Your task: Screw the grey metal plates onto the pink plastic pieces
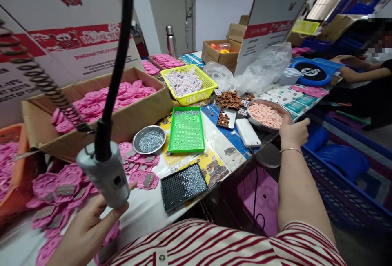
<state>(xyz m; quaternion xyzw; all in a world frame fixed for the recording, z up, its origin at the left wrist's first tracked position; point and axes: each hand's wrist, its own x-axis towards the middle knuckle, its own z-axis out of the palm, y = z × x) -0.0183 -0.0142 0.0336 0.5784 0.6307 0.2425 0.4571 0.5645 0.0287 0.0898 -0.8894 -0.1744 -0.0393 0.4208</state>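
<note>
My left hand (88, 225) is at the lower end of a grey electric screwdriver (105, 176), which hangs on a black cord and a coil spring. Thumb and index finger lie around the tool; it hides the other fingers. Pink crab-shaped plastic pieces (65, 184) with metal plates lie beside this hand. My right hand (292, 133) is at the near right rim of a metal bowl (259, 125) holding pale pink pieces (266, 115). Its thumb is by the rim and its fingers are apart, pointing right. Whether it bears on the bowl is unclear.
A black tray (171, 194) and a metal dish (136, 145) hold small screws. Around them are a green tray (186, 129), a yellow basket (196, 97), a cardboard box (122, 121) of pink pieces and a white power bank-like block (247, 133). A co-worker's arm (361, 74) shows at right.
</note>
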